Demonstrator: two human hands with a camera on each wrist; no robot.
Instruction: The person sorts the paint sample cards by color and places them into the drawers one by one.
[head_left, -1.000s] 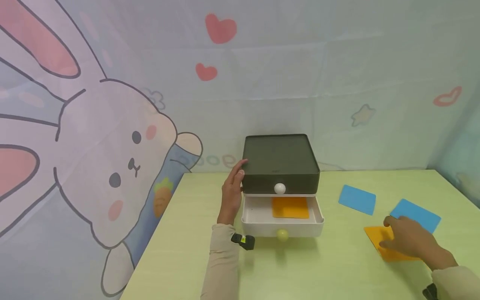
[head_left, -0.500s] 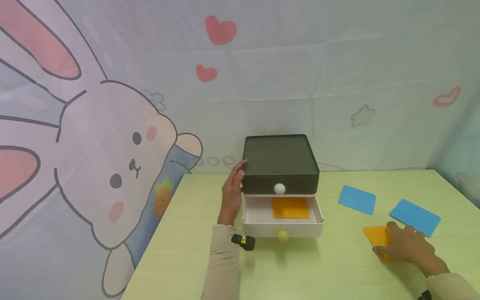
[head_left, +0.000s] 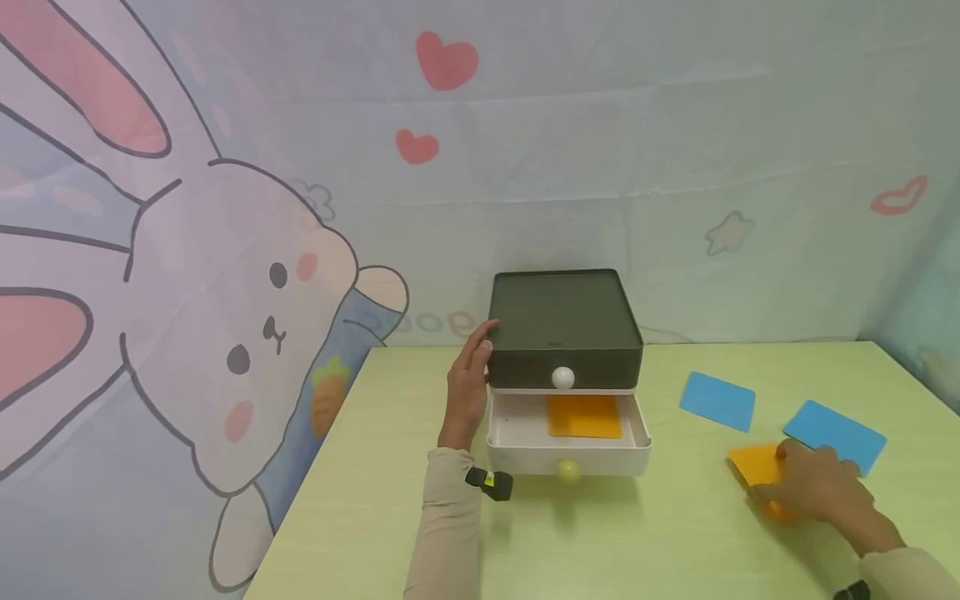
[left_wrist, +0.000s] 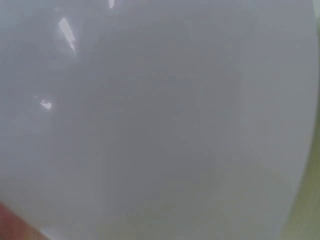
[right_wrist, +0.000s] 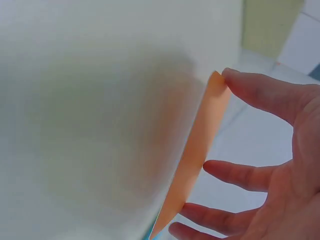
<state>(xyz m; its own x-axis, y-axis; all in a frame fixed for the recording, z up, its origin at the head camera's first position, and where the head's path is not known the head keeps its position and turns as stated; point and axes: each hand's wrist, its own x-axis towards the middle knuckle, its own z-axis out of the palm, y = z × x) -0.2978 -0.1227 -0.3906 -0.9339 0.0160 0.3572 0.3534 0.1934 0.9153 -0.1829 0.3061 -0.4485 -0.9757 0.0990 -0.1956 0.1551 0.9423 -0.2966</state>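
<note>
My right hand [head_left: 823, 490] grips an orange card [head_left: 752, 465] on the right part of the table. In the right wrist view the thumb presses one end of that card [right_wrist: 197, 140] and the fingertips sit along its edge. The card bends upward slightly. My left hand [head_left: 467, 383] rests with straight fingers against the left side of a small two-drawer box [head_left: 566, 312] with a dark top. Its white lower drawer [head_left: 525, 460] is pulled out and holds another orange card [head_left: 583, 415]. A blurred pale surface [left_wrist: 165, 120] fills the left wrist view.
Two blue cards lie right of the box: one farther back [head_left: 717, 401], the other [head_left: 834, 435] just beyond my right hand. A white knob [head_left: 563, 378] marks the upper drawer, a yellow knob [head_left: 569, 471] the lower. A printed cloth [head_left: 562, 167] hangs behind the table [head_left: 375, 500].
The right hand has shifted a little left over the orange card and drawn its fingers in, and the card has flexed up. The left hand stays against the box.
</note>
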